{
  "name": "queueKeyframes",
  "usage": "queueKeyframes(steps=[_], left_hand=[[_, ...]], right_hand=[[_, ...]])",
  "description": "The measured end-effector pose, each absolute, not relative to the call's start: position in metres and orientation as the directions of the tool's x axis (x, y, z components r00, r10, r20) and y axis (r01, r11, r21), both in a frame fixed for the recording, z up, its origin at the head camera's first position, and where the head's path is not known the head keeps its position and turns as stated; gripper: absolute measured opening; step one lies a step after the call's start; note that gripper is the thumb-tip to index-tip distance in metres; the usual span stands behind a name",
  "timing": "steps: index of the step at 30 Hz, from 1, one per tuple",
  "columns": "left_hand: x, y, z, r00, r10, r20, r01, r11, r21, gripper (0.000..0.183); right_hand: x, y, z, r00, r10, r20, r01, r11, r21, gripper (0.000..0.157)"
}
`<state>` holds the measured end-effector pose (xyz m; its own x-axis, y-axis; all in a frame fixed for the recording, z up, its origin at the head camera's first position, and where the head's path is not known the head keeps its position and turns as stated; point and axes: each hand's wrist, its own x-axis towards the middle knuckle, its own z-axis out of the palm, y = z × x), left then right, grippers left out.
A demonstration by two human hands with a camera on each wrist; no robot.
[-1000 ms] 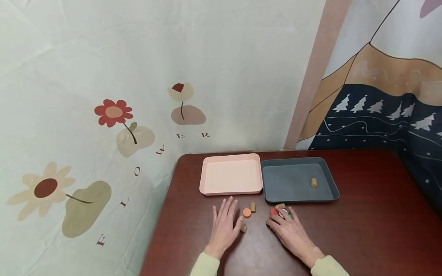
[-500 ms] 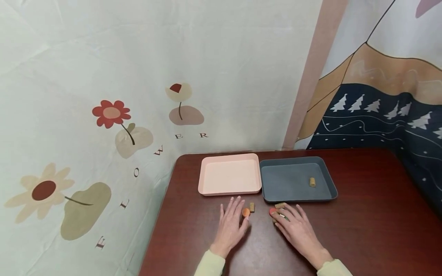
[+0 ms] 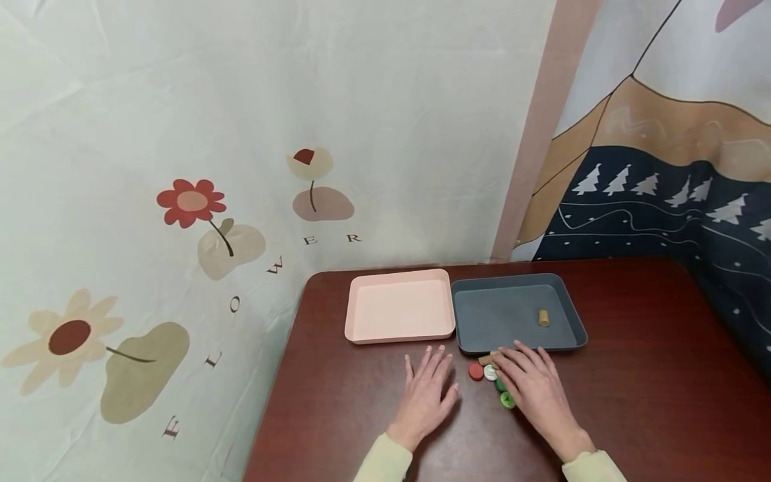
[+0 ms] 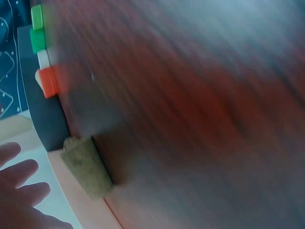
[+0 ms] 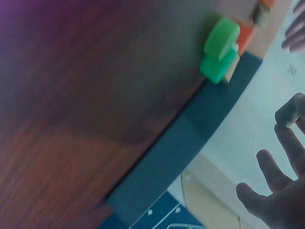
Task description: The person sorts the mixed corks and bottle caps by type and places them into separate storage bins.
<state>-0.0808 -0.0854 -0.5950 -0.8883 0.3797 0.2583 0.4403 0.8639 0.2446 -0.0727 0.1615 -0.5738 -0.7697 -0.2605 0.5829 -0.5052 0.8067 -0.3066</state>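
My left hand (image 3: 423, 398) hovers over the table with fingers spread, holding nothing. In the left wrist view a cork (image 4: 88, 168) lies close to its fingers, with part of another thing behind it. My right hand (image 3: 539, 391) is near the blue-grey tray's front edge and pinches a cork (image 5: 287, 113), best seen in the right wrist view. Beside its fingers are a red bottle cap (image 3: 476, 371), a white cap (image 3: 490, 373), a green cap (image 3: 500, 385), a light-green cap (image 3: 508, 400) and another cork (image 3: 484, 360). An orange cap (image 5: 269, 2) is hidden in the head view.
A pink tray (image 3: 348, 331) stands at the back left, directly beside the blue-grey tray (image 3: 482, 345). One cork (image 3: 544, 318) lies inside the blue-grey tray. Behind the reddish-brown table (image 3: 638, 375) hangs a printed cloth (image 3: 415, 134).
Both hands have moved to the right. My left hand now covers the corks and orange cap near it. My right hand has drawn away from the caps, leaving them in view.
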Motion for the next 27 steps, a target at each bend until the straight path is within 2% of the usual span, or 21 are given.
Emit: queueKeyframes(steps=[4,5,9,12,27], left_hand=[[-0.082,-0.077,-0.596,-0.876,0.399,0.273,0.462,0.857,0.229,0.053],[-0.082,-0.075,-0.596,-0.875,0.399,0.275,0.463,0.857,0.228,0.053],[-0.086,-0.072,-0.596,-0.876,0.395,0.277,0.459,0.86,0.225,0.053],[-0.089,-0.069,-0.595,-0.882,0.392,0.261,0.45,0.866,0.219,0.054],[-0.106,-0.063,-0.597,-0.896,0.391,0.209,0.424,0.894,0.145,0.06]], right_hand=[[-0.078,0.171,-0.568,-0.768,-0.212,0.605,-0.485,0.809,-0.333,0.036],[-0.08,0.173,-0.567,-0.77,-0.201,0.606,-0.477,0.812,-0.337,0.033],[-0.088,0.182,-0.563,-0.771,-0.147,0.62,-0.447,0.819,-0.361,0.047],[-0.095,0.189,-0.56,-0.772,-0.101,0.627,-0.414,0.828,-0.377,0.049],[-0.135,0.213,-0.554,-0.805,0.006,0.593,-0.32,0.838,-0.443,0.045]])
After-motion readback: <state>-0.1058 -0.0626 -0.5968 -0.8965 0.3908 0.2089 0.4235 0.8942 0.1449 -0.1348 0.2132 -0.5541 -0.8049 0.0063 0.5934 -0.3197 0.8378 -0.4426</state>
